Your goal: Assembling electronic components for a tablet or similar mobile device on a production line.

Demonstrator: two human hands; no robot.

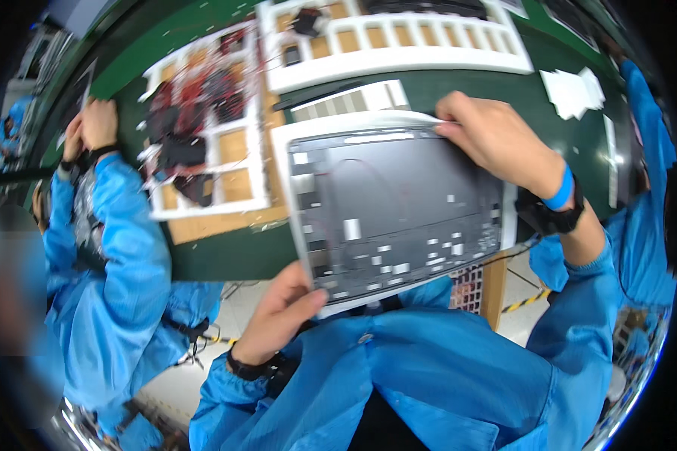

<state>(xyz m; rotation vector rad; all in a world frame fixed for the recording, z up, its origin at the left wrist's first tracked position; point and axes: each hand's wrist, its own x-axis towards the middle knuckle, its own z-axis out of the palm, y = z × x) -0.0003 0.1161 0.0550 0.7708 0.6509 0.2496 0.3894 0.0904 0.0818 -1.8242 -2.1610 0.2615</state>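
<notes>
In front of my body is a flat dark grey panel (399, 180) dotted with small white and black patches, like the inside of a tablet or laptop cover. A white foam sheet (282, 150) lies under it and shows past its edges. My left hand (282, 312) is closed on the near left corner, thumb on top. At the far right edge, my right hand (500, 139) pinches the rim between thumb and fingers. Whether that pinch takes in the panel, the sheet or both, I cannot tell. The panel tilts slightly.
A white compartment tray (263, 188) with dark parts and red wires lies left, on brown cardboard. Another white slotted tray (399, 59) stands at the back. White papers (572, 92) lie on the green table (259, 255) at right. A co-worker's hands (90, 128) are at far left.
</notes>
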